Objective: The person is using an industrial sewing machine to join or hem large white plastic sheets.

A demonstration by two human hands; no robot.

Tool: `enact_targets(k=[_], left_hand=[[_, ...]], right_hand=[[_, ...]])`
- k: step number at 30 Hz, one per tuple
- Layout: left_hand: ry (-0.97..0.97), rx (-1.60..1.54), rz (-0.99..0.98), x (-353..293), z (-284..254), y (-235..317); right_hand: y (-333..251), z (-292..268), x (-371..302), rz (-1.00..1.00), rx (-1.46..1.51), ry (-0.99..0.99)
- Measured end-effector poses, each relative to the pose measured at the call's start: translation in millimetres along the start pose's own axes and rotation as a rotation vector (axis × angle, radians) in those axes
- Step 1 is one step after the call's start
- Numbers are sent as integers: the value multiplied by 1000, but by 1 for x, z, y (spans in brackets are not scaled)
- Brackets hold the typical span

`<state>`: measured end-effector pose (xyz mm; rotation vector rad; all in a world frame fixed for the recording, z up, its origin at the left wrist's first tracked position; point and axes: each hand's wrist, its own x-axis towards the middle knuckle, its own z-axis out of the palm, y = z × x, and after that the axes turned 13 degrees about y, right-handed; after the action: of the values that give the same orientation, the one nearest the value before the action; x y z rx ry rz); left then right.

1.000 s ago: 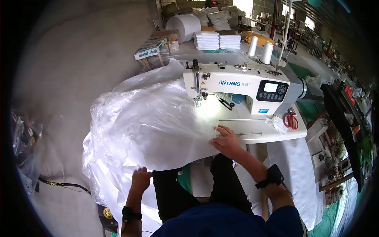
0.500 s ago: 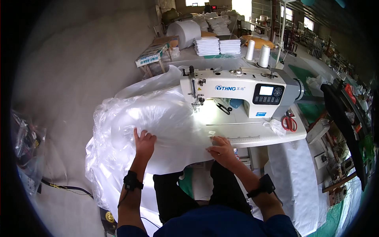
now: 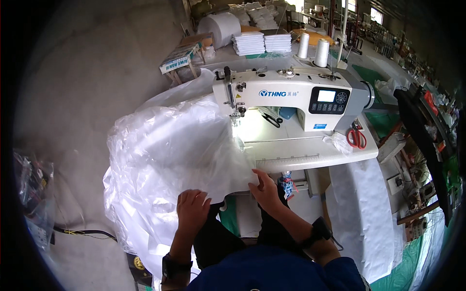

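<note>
- You are working with a big, crinkled sheet of translucent white plastic film (image 3: 165, 155); it is lying over the left end of the white sewing table (image 3: 310, 154) and spilling down toward the concrete floor (image 3: 87, 77).
- Your left hand (image 3: 192, 209) is resting palm down on the film near its lower edge, fingers spread and flat, pressing and not gripping.
- Your right hand (image 3: 264, 186) is sitting at the film's edge by the table's front rim, fingers together; whether they are pinching the edge, you cannot tell from this view.
- The film is looking light, limp and slippery, so it is likely to slide and billow; taking it along the near edge, one hand at each side, seems the surest hold.
- The white industrial sewing machine (image 3: 291, 94) is standing just behind the film, its needle end touching the heap.
- Red-handled scissors (image 3: 357, 138) are lying at the table's right end.
- Two white thread cones (image 3: 313, 48) are standing behind the machine, with stacks of folded white cloth (image 3: 262, 42) and a large white roll (image 3: 221, 28) farther back.
</note>
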<state>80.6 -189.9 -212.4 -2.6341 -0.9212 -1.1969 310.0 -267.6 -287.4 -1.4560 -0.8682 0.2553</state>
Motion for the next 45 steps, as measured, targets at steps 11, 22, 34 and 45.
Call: enact_targets(k=[11,22,34,45], left_hand=[[-155,-183,260,41,91,43],[-130,-310,294,23,80,69],[-113,-393,204,14,69,64],[-40,-444,168,63,68,66]], right_hand=[[6,6,-4,584,582,-28],[-18,-7,3,876,863,-111],[7,9,14,652,369,-225],[14,13,3,273,-87,-137]])
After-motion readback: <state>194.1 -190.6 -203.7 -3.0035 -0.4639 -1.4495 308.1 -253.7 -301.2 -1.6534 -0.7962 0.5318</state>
